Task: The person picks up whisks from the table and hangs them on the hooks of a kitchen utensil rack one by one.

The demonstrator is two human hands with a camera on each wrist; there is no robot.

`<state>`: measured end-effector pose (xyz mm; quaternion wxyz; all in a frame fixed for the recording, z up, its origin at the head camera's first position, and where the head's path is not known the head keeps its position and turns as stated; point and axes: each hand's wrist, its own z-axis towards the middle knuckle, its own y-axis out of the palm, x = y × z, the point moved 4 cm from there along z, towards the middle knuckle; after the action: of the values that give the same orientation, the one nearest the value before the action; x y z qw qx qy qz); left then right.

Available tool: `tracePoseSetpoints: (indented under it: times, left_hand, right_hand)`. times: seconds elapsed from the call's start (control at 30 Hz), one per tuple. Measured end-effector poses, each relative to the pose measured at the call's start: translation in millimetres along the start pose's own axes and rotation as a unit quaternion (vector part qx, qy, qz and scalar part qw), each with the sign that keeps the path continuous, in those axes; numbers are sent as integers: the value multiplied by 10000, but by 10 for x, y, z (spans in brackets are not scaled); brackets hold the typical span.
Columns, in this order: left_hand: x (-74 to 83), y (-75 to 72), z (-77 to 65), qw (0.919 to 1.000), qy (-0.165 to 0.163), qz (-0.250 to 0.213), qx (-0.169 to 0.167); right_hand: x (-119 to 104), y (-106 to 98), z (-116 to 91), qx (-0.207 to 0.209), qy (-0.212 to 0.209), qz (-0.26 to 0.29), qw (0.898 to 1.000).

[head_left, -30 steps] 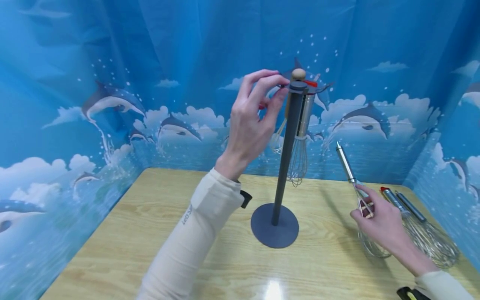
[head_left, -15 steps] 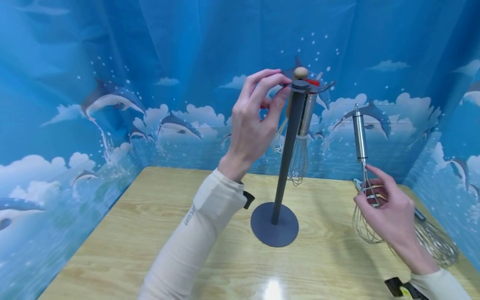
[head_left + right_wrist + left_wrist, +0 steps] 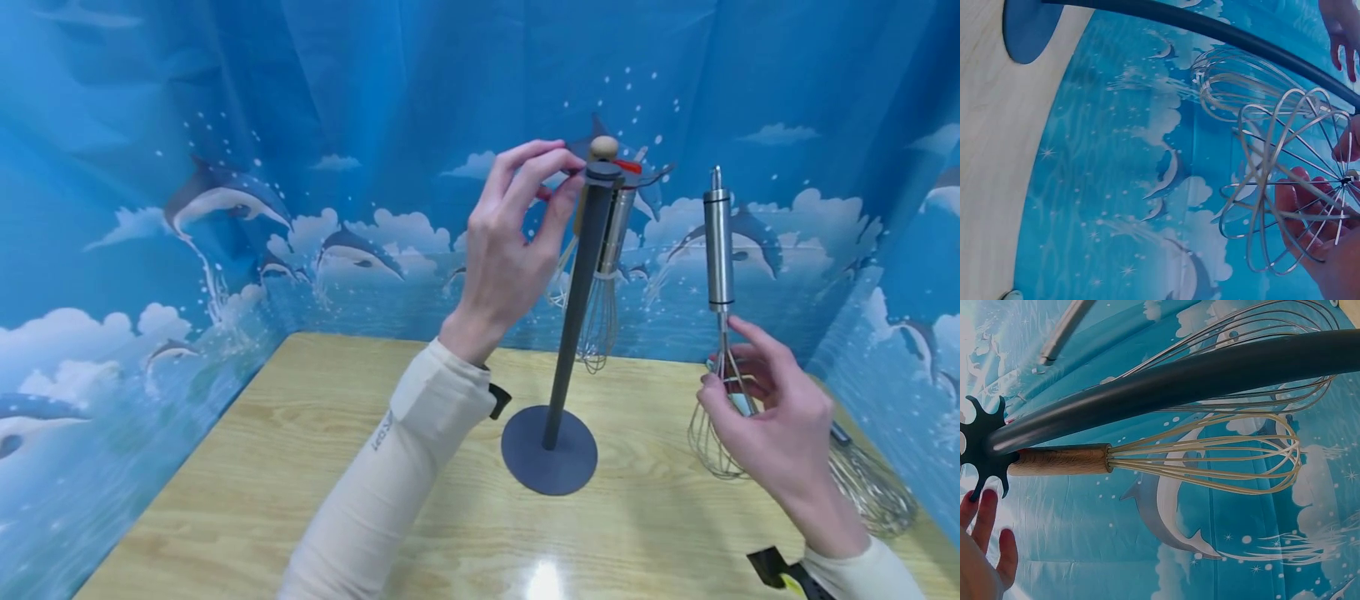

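A dark hanging stand rises from a round base, with a ring of hooks on top. Thumb and fingers of my left hand pinch one of these hooks. From other hooks hang a wooden-handled whisk and a steel-handled whisk. To the right of the stand, my right hand grips another steel whisk by the wires below its handle. Its handle points up, with a hanging loop at the end, and its wire balloon points down above the table.
More whisks lie at the right side of the wooden table, partly hidden behind my right hand. A blue curtain printed with dolphins encloses the back and sides.
My right hand has lifted the steel whisk from low over the table and turned its handle from leaning to upright, lately shifting slightly left. My left hand stays at the hooks.
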<state>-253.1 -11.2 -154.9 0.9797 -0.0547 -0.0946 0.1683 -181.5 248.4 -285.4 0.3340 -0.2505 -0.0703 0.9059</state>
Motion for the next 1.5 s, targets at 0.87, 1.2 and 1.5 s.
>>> tracePoseSetpoints:
  times: [0.87,1.2,1.5]
  left_hand:
    - [-22,2,-15,9997,106,206,-32]
    - [-9,-6,-1,9998,170,109,9]
    - [-11,-10,1,9998,174,77,27]
  right_hand:
    - [-225,126,45,91,-595,218,9979]
    - [-288,190,100,67,-643,153,9978]
    - [-300,329,42,-185,-661,161,9975]
